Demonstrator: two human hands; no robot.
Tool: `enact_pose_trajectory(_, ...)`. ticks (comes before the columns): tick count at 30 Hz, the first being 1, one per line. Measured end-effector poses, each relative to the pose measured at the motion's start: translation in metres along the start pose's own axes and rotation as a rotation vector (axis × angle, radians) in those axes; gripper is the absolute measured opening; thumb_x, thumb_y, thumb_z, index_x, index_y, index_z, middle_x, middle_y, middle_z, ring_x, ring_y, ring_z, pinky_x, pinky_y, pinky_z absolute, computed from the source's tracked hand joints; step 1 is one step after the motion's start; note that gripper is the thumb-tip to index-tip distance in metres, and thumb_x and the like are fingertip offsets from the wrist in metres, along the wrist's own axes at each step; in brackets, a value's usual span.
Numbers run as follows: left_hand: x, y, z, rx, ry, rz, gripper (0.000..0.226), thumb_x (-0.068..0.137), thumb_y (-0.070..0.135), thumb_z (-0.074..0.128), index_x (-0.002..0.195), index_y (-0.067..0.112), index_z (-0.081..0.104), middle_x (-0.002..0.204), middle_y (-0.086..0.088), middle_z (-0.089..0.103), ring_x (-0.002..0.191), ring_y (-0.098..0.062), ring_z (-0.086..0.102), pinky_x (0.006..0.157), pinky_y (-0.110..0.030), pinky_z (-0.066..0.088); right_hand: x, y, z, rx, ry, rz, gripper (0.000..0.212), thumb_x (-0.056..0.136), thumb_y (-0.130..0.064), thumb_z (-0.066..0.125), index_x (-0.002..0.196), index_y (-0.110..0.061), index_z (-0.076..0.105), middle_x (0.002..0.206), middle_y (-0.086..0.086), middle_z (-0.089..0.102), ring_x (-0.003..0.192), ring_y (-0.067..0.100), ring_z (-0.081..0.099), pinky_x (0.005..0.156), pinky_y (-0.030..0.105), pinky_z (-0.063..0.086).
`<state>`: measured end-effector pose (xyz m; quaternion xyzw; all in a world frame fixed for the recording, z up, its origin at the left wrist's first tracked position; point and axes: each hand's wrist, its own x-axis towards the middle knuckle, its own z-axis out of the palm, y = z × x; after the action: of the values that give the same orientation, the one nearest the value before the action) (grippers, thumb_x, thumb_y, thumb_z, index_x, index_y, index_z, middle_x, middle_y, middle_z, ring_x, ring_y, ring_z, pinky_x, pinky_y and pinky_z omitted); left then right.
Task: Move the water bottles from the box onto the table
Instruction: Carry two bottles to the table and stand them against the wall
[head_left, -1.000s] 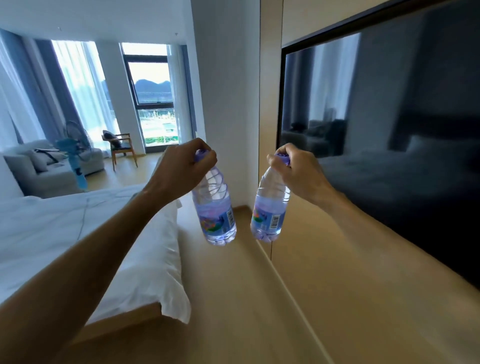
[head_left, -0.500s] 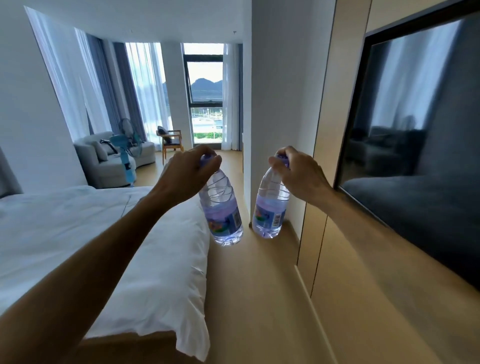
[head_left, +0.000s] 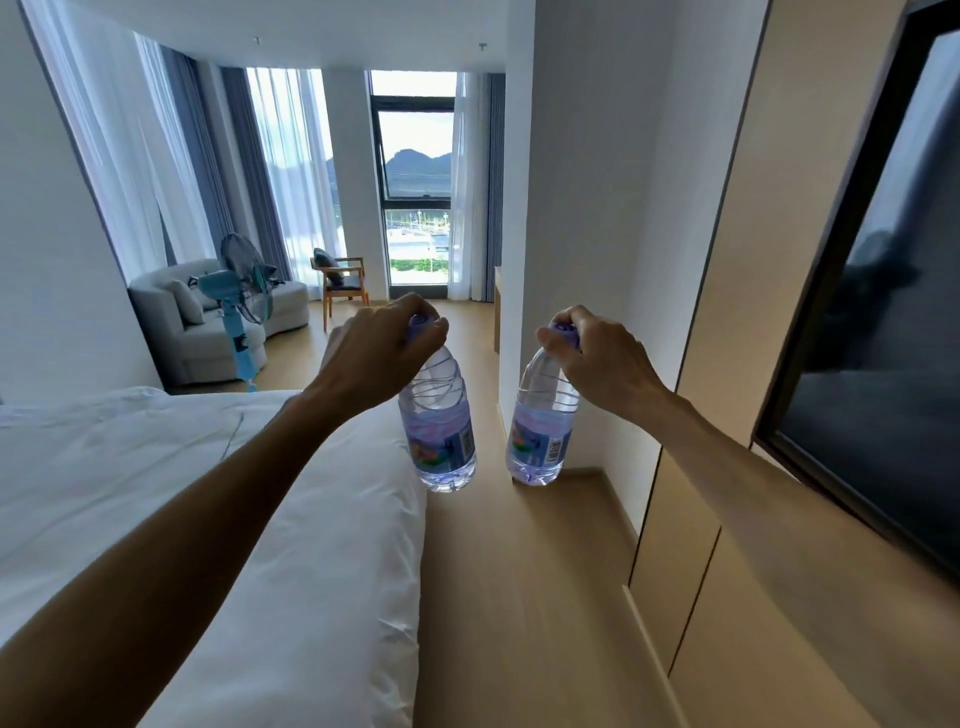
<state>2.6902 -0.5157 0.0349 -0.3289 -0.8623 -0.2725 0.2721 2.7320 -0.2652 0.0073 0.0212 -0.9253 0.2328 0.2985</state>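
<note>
While both bottles hang mid-carry, view has swung from the wall panel toward the room's far end

Left hand has fingers curled round the cap of the left bottle; right hand pinches the cap of the right bottle the same way. Both bottles dangle in air over the wood floor, just off the bed edge, close but apart. Grips look unchanged over the last second; only the heading changed, TV now sliding off to the right, window dead ahead. No box or table in view, so my read is transit leg, placement not started. Cap-only hold means swing risk on turns
</note>
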Motion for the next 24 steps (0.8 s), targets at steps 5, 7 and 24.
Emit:
enact_pose_trajectory(5, 0.067, -0.056, 0.039, 0.059, 0.026, -0.022, 0.031, 0.098, 0.037, 0.048, 0.111, 0.012, 0.059, 0.1, -0.01, 0.068, 0.081, -0.025, 0.062, 0.073, -0.043, 0.054, 0.075, 0.034, 0.045, -0.006, 0.007, 0.017, 0.039, 0.099, -0.046, 0.044, 0.119, -0.014, 0.056, 0.108, 0.005, 0.066, 0.094, 0.022, 0.061, 0.081, 0.038, 0.053)
enact_pose_trajectory(7, 0.093, -0.078, 0.058, 0.071, 0.018, -0.029, 0.032, 0.098, 0.037, 0.048, 0.113, 0.012, 0.059, 0.1, -0.01, 0.069, 0.081, -0.025, 0.063, 0.072, -0.042, 0.054, 0.104, 0.05, 0.065, -0.012, 0.005, 0.013, 0.04, 0.099, -0.046, 0.045, 0.119, -0.014, 0.056, 0.108, 0.006, 0.066, 0.095, 0.023, 0.061, 0.081, 0.038, 0.053)
enact_pose_trajectory(24, 0.332, -0.252, 0.215, 0.154, -0.013, -0.12, 0.028, 0.098, 0.032, 0.049, 0.109, 0.009, 0.059, 0.088, -0.009, 0.067, 0.068, -0.022, 0.06, 0.055, -0.028, 0.047, 0.402, 0.198, 0.202, 0.034, -0.043, -0.077, 0.037, 0.098, -0.043, 0.048, 0.116, -0.013, 0.058, 0.107, 0.006, 0.067, 0.084, 0.017, 0.055, 0.076, 0.029, 0.042)
